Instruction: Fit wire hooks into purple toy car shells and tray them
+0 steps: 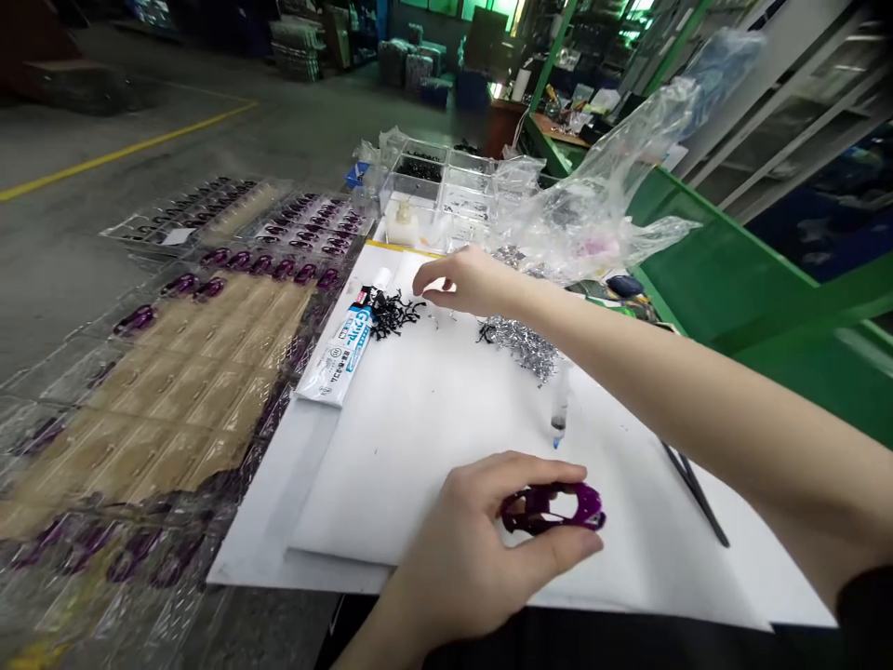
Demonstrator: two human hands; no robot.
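Observation:
My left hand (481,540) is closed on a glossy purple hollow part (593,507) with large openings, shaped like a small car body. Thumb and fingers grip it from either side above the white sheet (419,447). Farther up the sheet, my right hand (467,284) has thumb and forefinger brought together at the right edge of a heap of small black pieces (392,314). Whether a piece sits between those fingertips is too small to tell. Under my right forearm lies a heap of small silvery pieces (526,346). A blue-tipped syringe (559,416) lies below it.
A white and blue glue tube (339,358) lies left of the black heap. Dark tweezers (698,493) rest at right. Clear trays (167,372) with purple parts spread leftward. Behind the sheet stand a divided clear box (439,191), a bottle (402,226) and plastic bags (593,200).

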